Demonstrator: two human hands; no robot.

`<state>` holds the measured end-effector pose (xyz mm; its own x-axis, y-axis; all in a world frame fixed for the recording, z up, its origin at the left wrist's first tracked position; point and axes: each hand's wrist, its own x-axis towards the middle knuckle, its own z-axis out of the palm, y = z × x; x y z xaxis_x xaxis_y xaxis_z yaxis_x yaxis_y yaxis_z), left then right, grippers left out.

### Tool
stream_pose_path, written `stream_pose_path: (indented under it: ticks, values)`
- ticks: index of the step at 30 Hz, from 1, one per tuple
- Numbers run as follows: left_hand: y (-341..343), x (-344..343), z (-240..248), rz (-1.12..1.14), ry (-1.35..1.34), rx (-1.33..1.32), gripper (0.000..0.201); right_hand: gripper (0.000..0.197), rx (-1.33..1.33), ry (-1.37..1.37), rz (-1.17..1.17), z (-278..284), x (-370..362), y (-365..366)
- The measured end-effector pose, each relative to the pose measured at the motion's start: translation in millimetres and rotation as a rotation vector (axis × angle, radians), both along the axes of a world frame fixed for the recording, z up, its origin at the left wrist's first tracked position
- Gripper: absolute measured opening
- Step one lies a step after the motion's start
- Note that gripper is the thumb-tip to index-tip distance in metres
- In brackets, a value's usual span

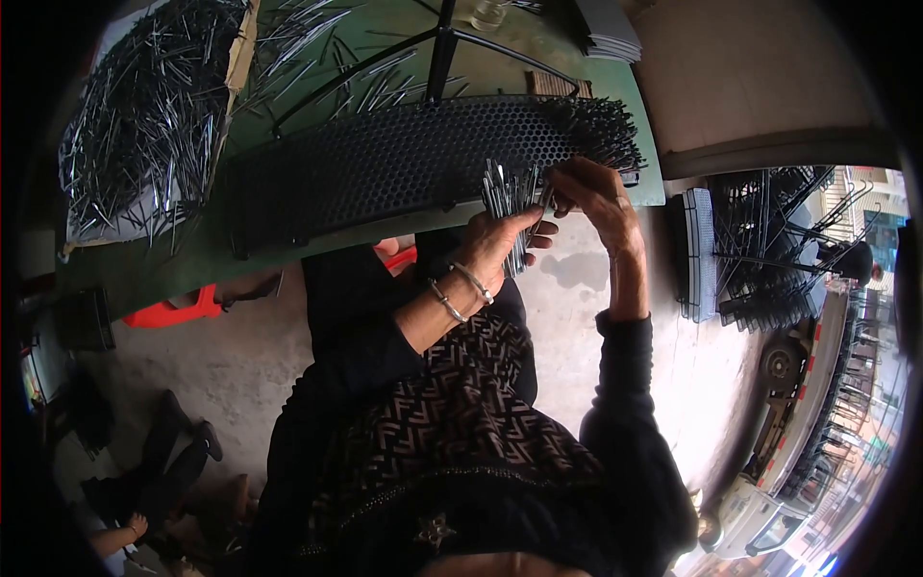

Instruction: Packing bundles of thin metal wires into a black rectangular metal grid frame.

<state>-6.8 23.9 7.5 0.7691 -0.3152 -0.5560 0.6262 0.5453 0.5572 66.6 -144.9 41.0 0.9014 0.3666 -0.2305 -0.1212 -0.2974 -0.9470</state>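
Observation:
My left hand (492, 248) is closed round a bundle of thin, shiny dark metal rods (502, 197), which stand roughly upright out of the fist. Close by on the right, my right hand (598, 197) has its fingers pinched together beside the top of the bundle, seemingly on a rod; the fingertips are partly hidden. Just beyond both hands lies a long black perforated rack (413, 144) with rows of round holes. Many dark rods (604, 133) crowd its right end, sticking up from the holes. A black metal frame (442, 48) with spread legs rises behind the rack.
A cardboard box (238, 58) heaped with rods stands on the green table (144, 284) at left. Loose rods (298, 38) lie behind the rack, near a glass jar (488, 13) and stacked grey sheets (608, 37). Below are a red stool (178, 308) and another person's legs (173, 447).

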Motion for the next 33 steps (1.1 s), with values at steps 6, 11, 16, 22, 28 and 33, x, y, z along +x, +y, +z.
stream_pose_path:
  ticks: [6,11,16,22,28,33]
  values:
    - [-2.9,3.8,-2.0,0.088,0.051,-0.034,0.026,0.016,0.01,-0.132,-0.189,11.2,-5.2,-8.5]
    - [-9.0,7.2,-16.1,0.095,0.127,-0.129,0.024,0.014,-0.231,-0.584,-0.568,24.4,4.8,-5.4]
    - [-14.7,6.5,-18.9,0.111,0.17,-0.186,0.019,0.013,-0.369,-0.746,-0.616,2.7,25.6,-9.3]
    - [-15.2,3.3,-17.0,0.144,0.168,-0.186,0.016,0.012,-0.508,-0.879,-0.547,3.5,30.3,-12.3]
    - [-15.0,0.0,-14.5,0.154,0.146,-0.131,0.016,0.013,-0.413,-0.867,-0.392,0.6,27.2,-20.1]
    - [-12.8,-1.3,-13.4,0.149,0.136,-0.107,0.015,0.018,-0.474,-0.908,-0.208,7.0,16.2,-11.4]
